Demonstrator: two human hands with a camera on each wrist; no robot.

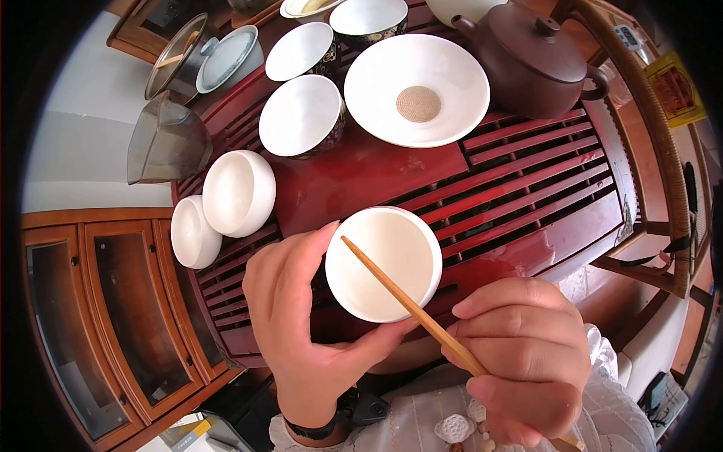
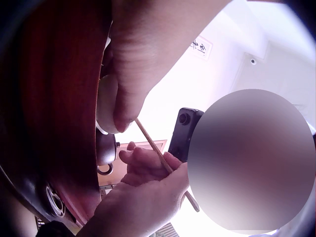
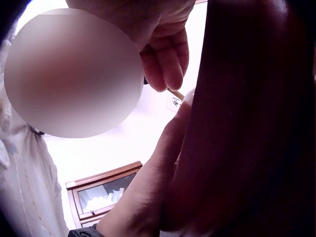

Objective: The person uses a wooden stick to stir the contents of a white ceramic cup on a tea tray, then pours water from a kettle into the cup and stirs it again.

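Observation:
In the head view my left hand [image 1: 301,316] grips a white cup [image 1: 384,264] round its side, thumb near the bottom edge and fingers at the upper left. The cup's mouth faces the camera, and its inside is plain white. My right hand [image 1: 527,346] pinches a thin wooden stick [image 1: 399,294] between thumb and curled fingers. The stick lies slantwise across the cup's mouth, its narrow tip over the left part of the inside. From the left wrist view, the stick [image 2: 153,140] runs from the cup [image 2: 107,101] down past my right hand [image 2: 143,192].
A slatted red tea tray [image 1: 346,181] carries two small white cups [image 1: 239,192], patterned dark bowls [image 1: 301,117] with white insides, a wide white strainer bowl [image 1: 418,87] and a brown teapot [image 1: 527,60]. A glass pitcher [image 1: 166,143] stands at the left, near a lidded bowl [image 1: 230,60].

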